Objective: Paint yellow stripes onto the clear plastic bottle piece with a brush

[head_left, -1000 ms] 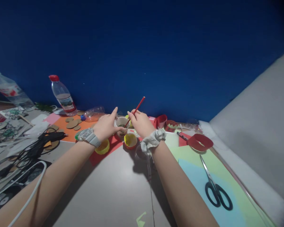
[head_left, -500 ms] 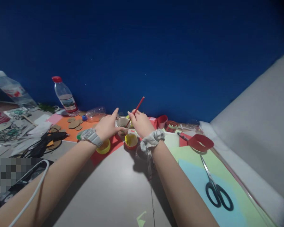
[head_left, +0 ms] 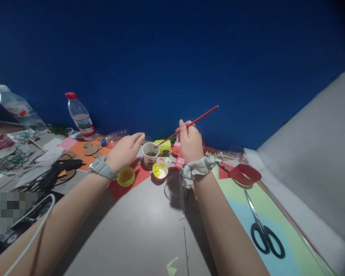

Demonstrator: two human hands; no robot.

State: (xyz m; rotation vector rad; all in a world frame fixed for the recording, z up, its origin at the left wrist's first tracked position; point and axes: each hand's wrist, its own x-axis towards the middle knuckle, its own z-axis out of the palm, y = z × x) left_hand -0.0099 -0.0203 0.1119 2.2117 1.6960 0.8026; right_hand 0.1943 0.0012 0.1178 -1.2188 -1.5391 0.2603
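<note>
My right hand (head_left: 191,142) grips a slender red paintbrush (head_left: 204,115) between thumb and fingers. Its handle slants up to the right, and its lower tip is at the right rim of a paper cup (head_left: 150,162) with dark liquid inside. To the left of that cup, my left hand (head_left: 125,151) is apart from it, holding nothing, its fingers stretched out. A small cup with a white inside and yellow paint (head_left: 156,170) stands just in front of the paper cup. Under my left hand's wrist side is a yellow ring-like container (head_left: 125,184).
Black-handled scissors (head_left: 260,226) lie on blue and green paper at the right, near a red paper ring (head_left: 245,174). A clear plastic piece (head_left: 172,188) sits before my right wrist. Bottles, including a red-capped bottle (head_left: 82,119), and black cables (head_left: 51,172) occupy the left.
My right hand has moved right and lifted the brush out of the paper cup's inside to its rim, tilting it flatter. My left hand has let go of the cup and drawn left.
</note>
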